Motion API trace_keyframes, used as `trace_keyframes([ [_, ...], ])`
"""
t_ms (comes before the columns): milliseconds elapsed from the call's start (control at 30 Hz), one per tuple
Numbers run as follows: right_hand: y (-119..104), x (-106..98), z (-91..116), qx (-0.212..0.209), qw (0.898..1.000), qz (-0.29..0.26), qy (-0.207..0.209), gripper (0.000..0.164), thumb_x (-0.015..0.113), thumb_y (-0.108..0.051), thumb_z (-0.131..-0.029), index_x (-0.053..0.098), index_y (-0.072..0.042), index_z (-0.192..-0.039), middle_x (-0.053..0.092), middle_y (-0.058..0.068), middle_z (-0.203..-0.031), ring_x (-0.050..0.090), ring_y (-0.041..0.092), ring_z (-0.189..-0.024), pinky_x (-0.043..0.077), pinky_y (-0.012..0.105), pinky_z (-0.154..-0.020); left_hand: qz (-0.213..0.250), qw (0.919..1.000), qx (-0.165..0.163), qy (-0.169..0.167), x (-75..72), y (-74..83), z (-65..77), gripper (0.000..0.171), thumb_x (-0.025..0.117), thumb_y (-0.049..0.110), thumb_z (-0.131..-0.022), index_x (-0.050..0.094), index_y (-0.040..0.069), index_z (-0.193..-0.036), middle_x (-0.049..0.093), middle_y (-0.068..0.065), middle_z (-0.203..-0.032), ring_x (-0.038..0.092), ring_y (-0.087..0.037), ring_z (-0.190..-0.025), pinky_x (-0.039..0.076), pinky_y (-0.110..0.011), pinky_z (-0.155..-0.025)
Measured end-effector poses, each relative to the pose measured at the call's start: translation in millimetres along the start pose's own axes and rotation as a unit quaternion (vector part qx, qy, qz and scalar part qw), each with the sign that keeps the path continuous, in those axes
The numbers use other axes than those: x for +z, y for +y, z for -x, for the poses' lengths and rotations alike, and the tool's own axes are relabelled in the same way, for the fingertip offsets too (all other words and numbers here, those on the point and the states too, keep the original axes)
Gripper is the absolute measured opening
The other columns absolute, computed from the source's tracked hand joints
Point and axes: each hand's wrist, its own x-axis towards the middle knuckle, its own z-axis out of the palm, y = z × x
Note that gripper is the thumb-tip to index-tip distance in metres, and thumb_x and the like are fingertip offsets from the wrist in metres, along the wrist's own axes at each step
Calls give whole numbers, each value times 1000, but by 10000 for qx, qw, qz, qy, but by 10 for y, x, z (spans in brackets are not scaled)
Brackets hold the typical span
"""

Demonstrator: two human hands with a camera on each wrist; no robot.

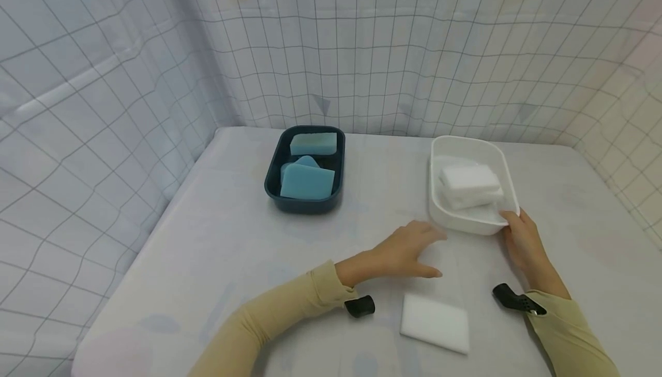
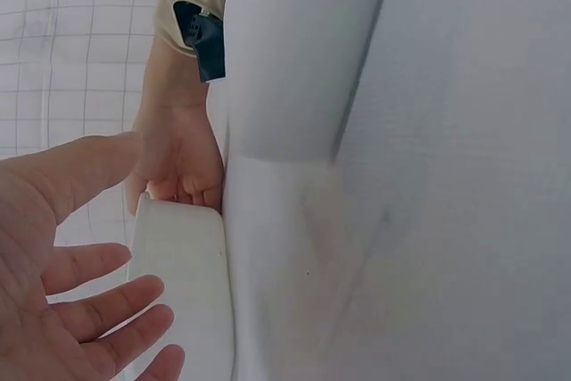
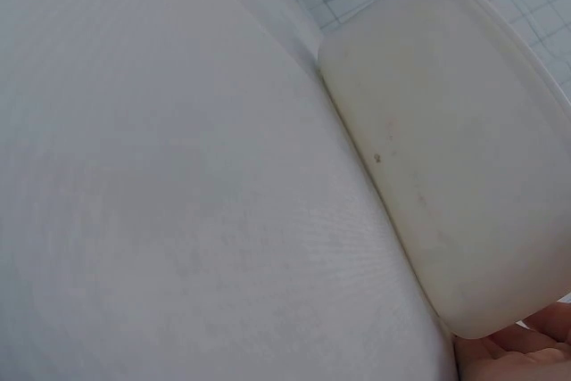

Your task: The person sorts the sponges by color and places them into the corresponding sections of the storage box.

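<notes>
A white plastic tub (image 1: 468,226) stands toward the right of the table, with white sponge blocks (image 1: 470,184) piled inside. My right hand (image 1: 526,247) grips the tub's near right corner, its thumb over the rim; most of its fingers are hidden in the head view. In the right wrist view, part of the right hand (image 3: 517,350) shows under the corner of the tub (image 3: 446,149). My left hand (image 1: 400,250) is held in front of the tub with thumb and fingers spread, holding nothing. Closer to me lies a flat white sponge block (image 1: 435,323).
A dark teal tub (image 1: 305,207) with several light blue sponge pieces (image 1: 308,181) stands at the back left. White grid-patterned curtains (image 1: 331,49) enclose the table (image 1: 217,239) at the back and sides. Black wrist devices (image 1: 360,306) sit at both sleeve cuffs.
</notes>
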Motion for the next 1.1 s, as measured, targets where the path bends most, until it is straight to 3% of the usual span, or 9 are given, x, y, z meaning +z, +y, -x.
trace_keyframes([
  [367,5,9,-4,13,10000,-18,5,67,36,-28,-100,-2,-8,-151,-3,3,-160,-2,19,-148,3,30,-120,224,9978,380,-487,26,70,96,65,68,40,-83,45,15,-138,52,2,-133,45,-12,-124,38,-18,-102],
  [767,11,9,-1,-98,10000,2,-2,67,35,-29,-101,-2,-7,-151,-5,3,-160,-3,20,-147,1,32,-120,162,9920,740,-1007,24,171,240,65,67,43,-83,45,16,-138,52,2,-132,45,-10,-123,36,-14,-101],
  [1100,11,6,0,-125,9999,48,-52,66,35,-28,-101,-2,-8,-151,-3,3,-160,-1,19,-148,2,32,-121,-1,9884,1003,-1141,59,208,349,64,70,45,-81,49,17,-134,52,4,-128,45,-7,-118,36,-10,-97],
])
